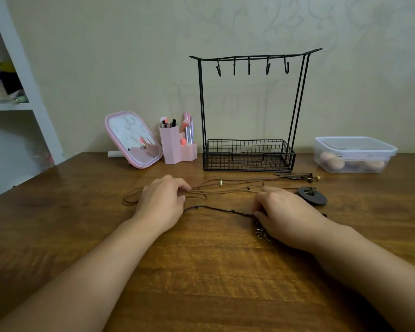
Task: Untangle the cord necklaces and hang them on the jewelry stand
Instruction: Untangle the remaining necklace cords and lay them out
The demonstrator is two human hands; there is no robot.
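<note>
Several brown cord necklaces (228, 188) lie stretched across the wooden table (201, 271) in front of the black wire jewelry stand (249, 111), whose hooks are bare. My left hand (162, 202) rests on the cords' left part, its fingertips pinching the brown strands. My right hand (285, 214) pinches a darker cord (216, 209) at its right end, covering a metal pendant (261, 233). A dark round pendant (313, 195) lies just right of that hand. More pendants and beads (308, 177) lie near the stand's basket.
A pink mirror (132, 138) and a pink brush holder (175, 144) stand left of the stand. A clear lidded box (355, 154) with sponges sits at the back right. A white shelf (22, 92) rises at the left.
</note>
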